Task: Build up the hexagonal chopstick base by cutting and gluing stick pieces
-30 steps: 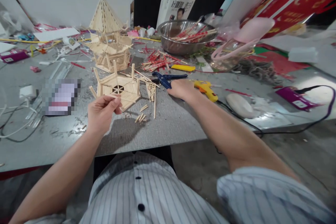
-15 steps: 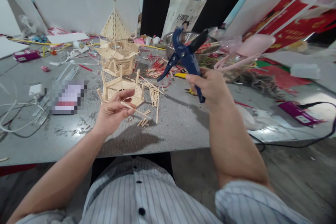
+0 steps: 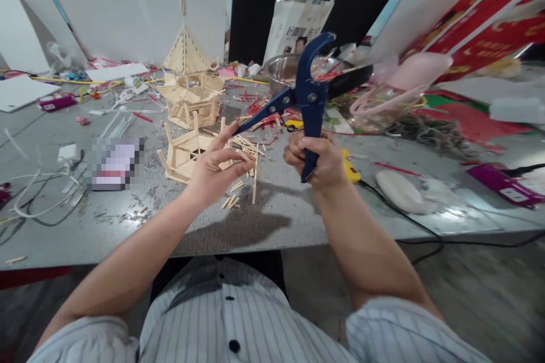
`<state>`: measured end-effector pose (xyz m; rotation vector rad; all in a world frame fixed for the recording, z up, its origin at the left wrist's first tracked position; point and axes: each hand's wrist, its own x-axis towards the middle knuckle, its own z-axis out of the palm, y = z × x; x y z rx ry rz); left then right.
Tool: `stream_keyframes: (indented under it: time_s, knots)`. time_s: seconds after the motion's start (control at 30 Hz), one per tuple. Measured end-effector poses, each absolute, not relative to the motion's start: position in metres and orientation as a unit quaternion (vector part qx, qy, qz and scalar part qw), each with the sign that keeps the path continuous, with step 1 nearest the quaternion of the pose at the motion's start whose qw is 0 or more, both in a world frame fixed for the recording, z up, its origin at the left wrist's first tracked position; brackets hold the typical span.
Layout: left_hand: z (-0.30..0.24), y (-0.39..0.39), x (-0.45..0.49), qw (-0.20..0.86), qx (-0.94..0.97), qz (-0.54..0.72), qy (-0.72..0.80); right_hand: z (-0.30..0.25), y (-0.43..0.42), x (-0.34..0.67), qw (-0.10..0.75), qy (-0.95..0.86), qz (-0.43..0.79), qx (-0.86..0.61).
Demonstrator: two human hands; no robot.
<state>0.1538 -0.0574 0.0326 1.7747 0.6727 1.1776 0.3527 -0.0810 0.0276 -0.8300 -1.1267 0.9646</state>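
My right hand is closed round one handle of blue cutting pliers, held up above the table with the jaws pointing left. My left hand pinches a thin wooden stick between thumb and fingers, its index finger raised near the plier jaws. Behind my left hand lies a hexagonal base of wooden sticks. Farther back stands a stick pagoda model. Several loose short sticks lie on the grey table.
A yellow glue gun lies behind my right hand, its black cord running right. A steel bowl with red-tipped sticks stands at the back. Red scraps, white cables, a purple box and a white bag crowd the table.
My right hand picked the blue pliers off the table, raised them and brought them toward my left hand. My left hand lifted the stick and opened its fingers somewhat.
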Motion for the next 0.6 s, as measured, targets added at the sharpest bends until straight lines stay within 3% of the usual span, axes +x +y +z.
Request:
stream_keyframes:
  time_s: [0.13, 0.37, 0.5, 0.6]
  knots:
    - [0.029, -0.05, 0.158, 0.435, 0.736, 0.448, 0.261, 0.021, -0.079, 0.357, 0.675, -0.495, 0.424, -0.346]
    - [0.014, -0.062, 0.169, 0.558, 0.685, 0.4, 0.243, -0.004, -0.063, 0.353, 0.754, -0.417, 0.359, -0.36]
    - [0.006, -0.066, 0.169, 0.592, 0.656, 0.392, 0.255, -0.009, -0.06, 0.348, 0.714, -0.425, 0.39, -0.396]
    - [-0.001, -0.067, 0.169, 0.615, 0.64, 0.386, 0.249, -0.006, -0.063, 0.34, 0.673, -0.426, 0.486, -0.359]
